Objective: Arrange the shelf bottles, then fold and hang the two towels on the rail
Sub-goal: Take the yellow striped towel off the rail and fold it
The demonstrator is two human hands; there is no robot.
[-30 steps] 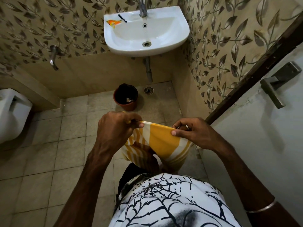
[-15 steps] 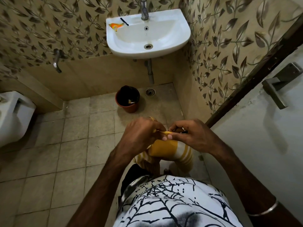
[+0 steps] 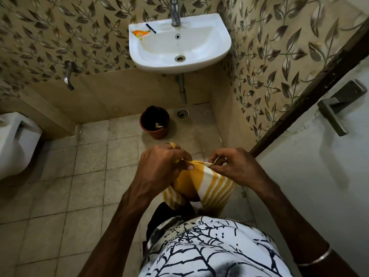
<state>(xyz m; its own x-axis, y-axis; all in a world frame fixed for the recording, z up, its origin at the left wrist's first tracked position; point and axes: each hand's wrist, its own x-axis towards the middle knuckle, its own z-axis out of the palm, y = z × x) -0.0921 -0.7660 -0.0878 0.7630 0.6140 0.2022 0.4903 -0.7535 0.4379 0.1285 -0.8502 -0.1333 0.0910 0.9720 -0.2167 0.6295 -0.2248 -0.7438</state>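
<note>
A yellow and white striped towel [image 3: 201, 182] hangs folded in front of my body, over the tiled floor. My left hand [image 3: 161, 166] pinches its top edge on the left, thumb on the near side. My right hand [image 3: 233, 166] pinches the same edge at the right corner, close beside the left. The towel's lower part drops behind my shirt and is partly hidden. No shelf, bottles, rail or second towel are in view.
A white basin [image 3: 179, 45] hangs on the leaf-patterned wall ahead, with a small orange item and a black stick on its rim. A brown bin [image 3: 154, 122] stands on the floor under it. A toilet [image 3: 14, 140] is at left, a door with handle [image 3: 335, 108] at right.
My hands first came together, doubling the towel over, and now sit slightly apart again with a narrower, thicker fold between them. The view tilted a little upward.
</note>
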